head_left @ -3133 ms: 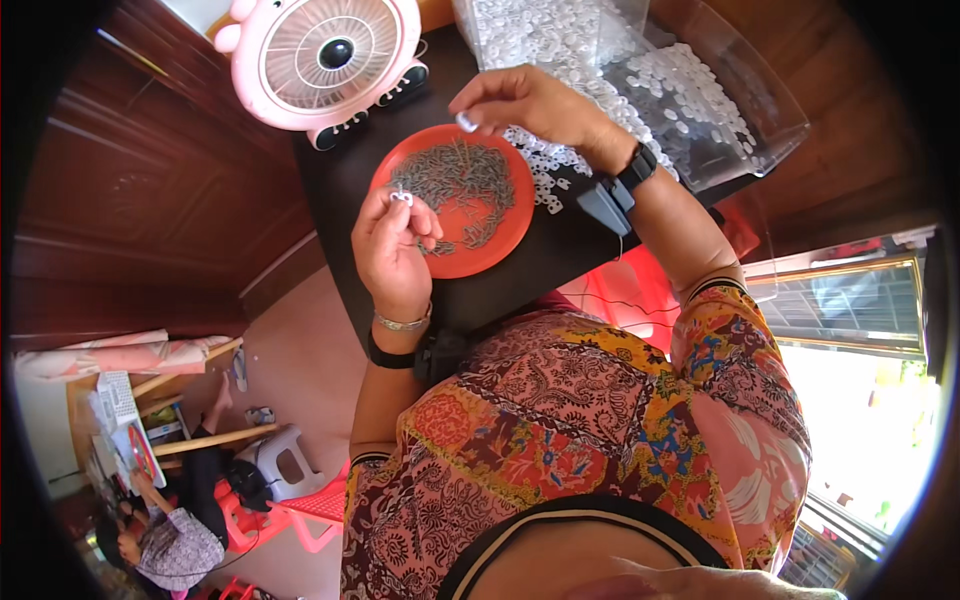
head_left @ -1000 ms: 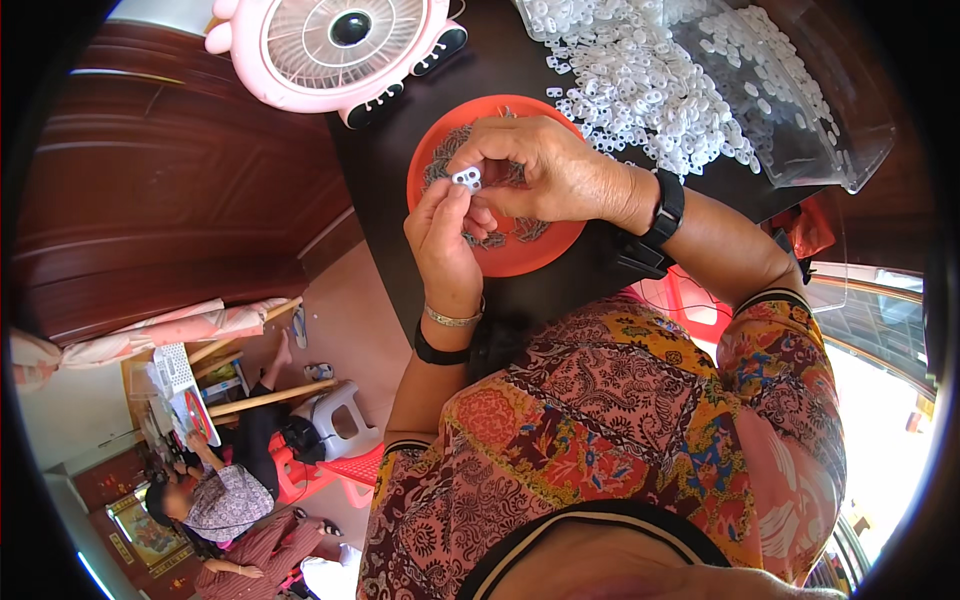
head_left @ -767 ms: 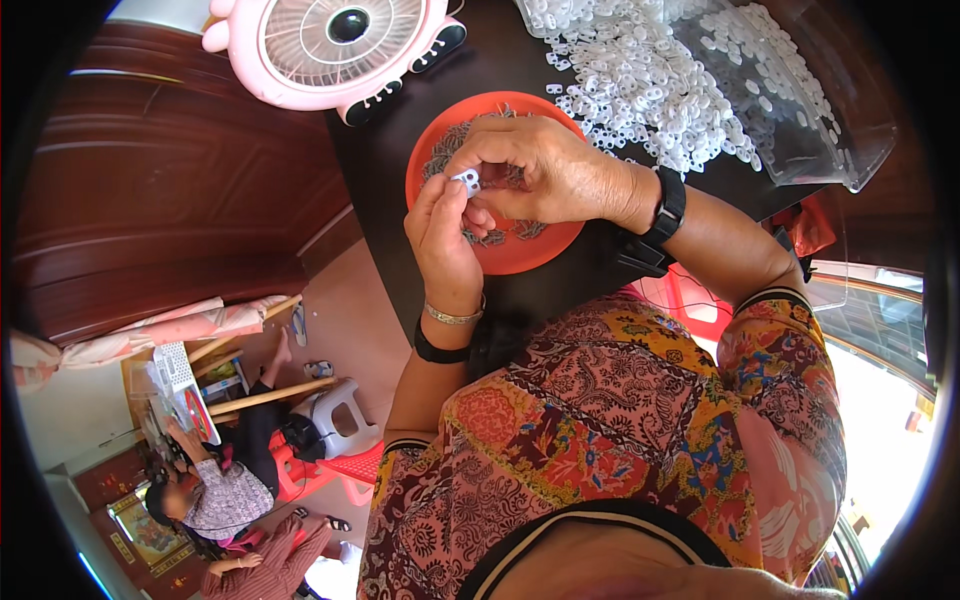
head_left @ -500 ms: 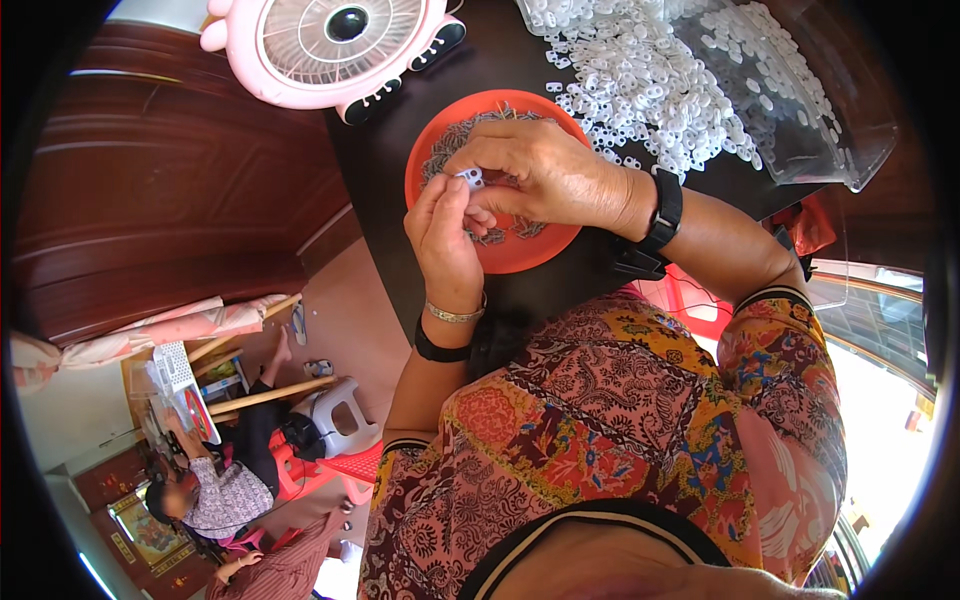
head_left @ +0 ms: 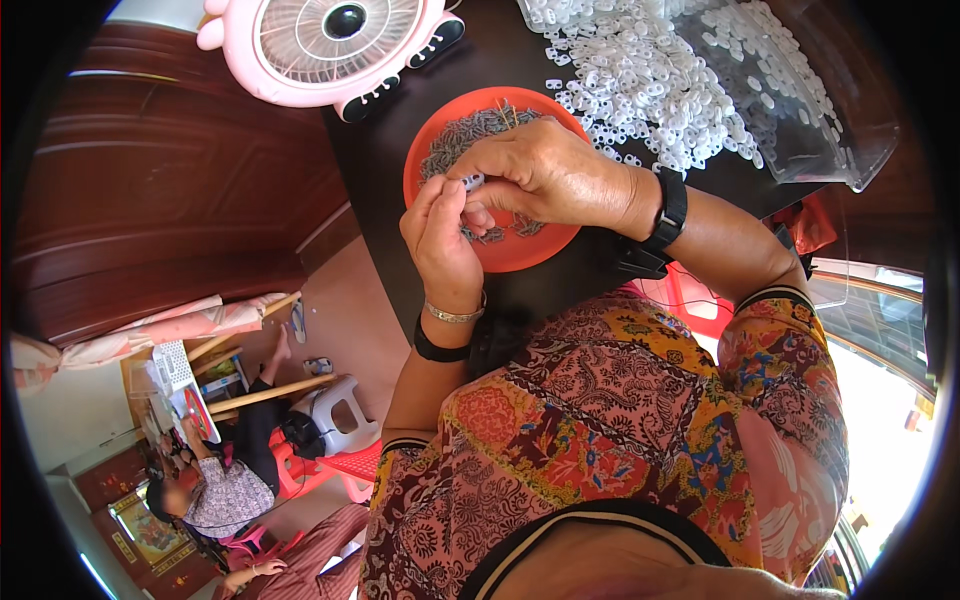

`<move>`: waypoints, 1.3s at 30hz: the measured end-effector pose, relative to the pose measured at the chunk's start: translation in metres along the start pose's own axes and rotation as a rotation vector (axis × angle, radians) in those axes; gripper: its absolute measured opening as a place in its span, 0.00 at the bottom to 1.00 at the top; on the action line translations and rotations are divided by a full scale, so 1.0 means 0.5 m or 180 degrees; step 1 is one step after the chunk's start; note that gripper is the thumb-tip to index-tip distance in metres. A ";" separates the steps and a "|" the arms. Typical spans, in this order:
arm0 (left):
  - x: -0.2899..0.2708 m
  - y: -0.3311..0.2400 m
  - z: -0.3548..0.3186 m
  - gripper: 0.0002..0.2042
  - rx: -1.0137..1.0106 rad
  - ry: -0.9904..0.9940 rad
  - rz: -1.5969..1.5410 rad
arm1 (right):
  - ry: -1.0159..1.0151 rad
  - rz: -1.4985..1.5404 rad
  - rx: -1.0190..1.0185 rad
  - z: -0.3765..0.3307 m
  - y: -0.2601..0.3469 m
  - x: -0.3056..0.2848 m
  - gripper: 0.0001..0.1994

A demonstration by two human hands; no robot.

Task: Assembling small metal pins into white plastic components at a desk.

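Above a round orange-red plate (head_left: 520, 257) my two hands meet. A small white plastic piece with dark holes (head_left: 472, 182) is pinched between the fingertips of my left hand (head_left: 443, 238), and the fingers of my right hand (head_left: 540, 172) close on it from the other side. Whether the right fingers hold anything more is hidden. Many small grey screw-like pieces (head_left: 462, 138) fill the plate beneath. To the right of the plate lies a heap of similar white plastic pieces (head_left: 640, 80).
A pink fan (head_left: 345, 60) stands at the table's back left. The clear plastic container (head_left: 860, 165) lies at the back right with white pieces in it. Dark tabletop (head_left: 385, 200) borders the plate. Lower left, another person (head_left: 235, 490) sits on a red chair (head_left: 300, 470).
The white piece has tilted between my fingertips, and the right fingers have drawn closer over it. In the background, the people at lower left have shifted their arms.
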State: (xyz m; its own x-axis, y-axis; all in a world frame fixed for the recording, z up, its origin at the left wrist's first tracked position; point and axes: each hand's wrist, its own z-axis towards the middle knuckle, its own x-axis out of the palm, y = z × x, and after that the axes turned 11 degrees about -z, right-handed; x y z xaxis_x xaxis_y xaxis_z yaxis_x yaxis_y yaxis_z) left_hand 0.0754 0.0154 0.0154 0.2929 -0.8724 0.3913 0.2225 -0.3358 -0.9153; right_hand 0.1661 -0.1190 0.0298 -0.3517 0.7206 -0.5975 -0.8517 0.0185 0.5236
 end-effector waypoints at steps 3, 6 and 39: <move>0.006 -0.002 -0.001 0.12 0.0039 0.0074 -0.0005 | -0.0013 0.0055 -0.0033 0.001 0.003 -0.006 0.09; 0.003 -0.005 -0.010 0.12 0.0019 0.0032 0.0049 | 0.0010 -0.0103 -0.0024 0.000 0.008 -0.004 0.07; 0.006 0.008 0.008 0.12 0.0201 0.0118 0.0052 | 0.0558 -0.2392 0.1178 -0.016 -0.209 -0.126 0.08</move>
State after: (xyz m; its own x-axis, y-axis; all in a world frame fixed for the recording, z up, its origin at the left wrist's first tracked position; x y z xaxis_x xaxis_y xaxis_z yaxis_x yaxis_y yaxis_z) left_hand 0.0808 0.0127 0.0132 0.2626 -0.8905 0.3716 0.2765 -0.2995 -0.9132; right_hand 0.2739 -0.1718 0.0079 0.1745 0.3093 -0.9348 -0.7120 0.6955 0.0972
